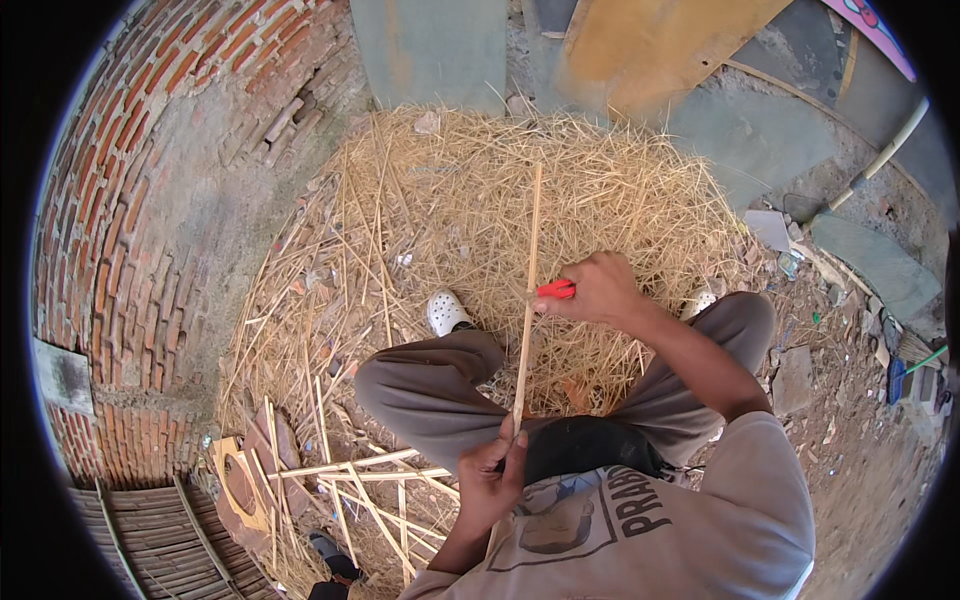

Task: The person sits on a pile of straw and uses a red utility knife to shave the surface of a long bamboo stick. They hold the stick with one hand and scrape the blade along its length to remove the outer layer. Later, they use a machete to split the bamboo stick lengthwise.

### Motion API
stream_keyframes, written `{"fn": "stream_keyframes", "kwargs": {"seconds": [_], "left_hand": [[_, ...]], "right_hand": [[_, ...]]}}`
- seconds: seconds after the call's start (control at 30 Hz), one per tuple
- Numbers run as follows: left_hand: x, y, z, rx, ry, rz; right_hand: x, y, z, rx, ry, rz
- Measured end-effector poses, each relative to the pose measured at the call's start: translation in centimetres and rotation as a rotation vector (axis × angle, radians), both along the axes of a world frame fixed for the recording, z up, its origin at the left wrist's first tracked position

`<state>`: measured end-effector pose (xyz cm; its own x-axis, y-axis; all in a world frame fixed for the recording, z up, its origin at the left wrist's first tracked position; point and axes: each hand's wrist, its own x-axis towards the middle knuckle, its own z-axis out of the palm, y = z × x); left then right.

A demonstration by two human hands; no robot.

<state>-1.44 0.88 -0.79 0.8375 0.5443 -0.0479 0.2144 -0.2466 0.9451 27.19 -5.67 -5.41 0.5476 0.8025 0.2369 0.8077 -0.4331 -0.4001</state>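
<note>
A long, thin bamboo strip (534, 240) rises from my lap and points away from me. Its near end is pinched in my left hand (490, 478), thumb laid along it, close to my shirt. Further up, my right hand (602, 290) is closed around a red-handled knife (557, 289). The front of the knife meets the strip from the right, at roughly its middle; the blade is too small to make out well. Below the strip lies a wide heap of pale bamboo shavings (600, 190).
Several split bamboo strips (375, 510) lie crossed at the lower left, near a wooden piece with a round hole (240, 487). A brick wall (130, 230) stands left. Grey and tan boards (430, 50) lean at the back. My white clog (446, 312) rests in the shavings.
</note>
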Motion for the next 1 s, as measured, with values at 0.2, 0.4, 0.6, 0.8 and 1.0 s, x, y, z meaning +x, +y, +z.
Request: {"fn": "stream_keyframes", "kwargs": {"seconds": [0.2, 0.4, 0.6, 0.8, 1.0], "left_hand": [[0.7, -0.7, 1.1, 0.045, 0.008, -0.046], [-1.4, -1.5, 0.0, -0.024, 0.01, -0.116], [-4.2, -2.2, 1.4, -0.166, 0.023, -0.124], [-2.1, 0.2, -0.6, -0.467, 0.033, 0.154], [1.3, 1.0, 0.1, -0.498, -0.044, 0.075]], "right_hand": [[3.3, 0.9, -1.1, -0.164, 0.185, -0.164], [7.4, -0.3, -1.2, -0.03, 0.088, -0.283], [14.1, -1.5, -1.9, 0.059, 0.399, -0.664], [2.2, 0.1, -1.0, 0.135, 0.203, -0.119], [-4.9, -0.4, 1.2, 0.134, -0.015, 0.257]]}}
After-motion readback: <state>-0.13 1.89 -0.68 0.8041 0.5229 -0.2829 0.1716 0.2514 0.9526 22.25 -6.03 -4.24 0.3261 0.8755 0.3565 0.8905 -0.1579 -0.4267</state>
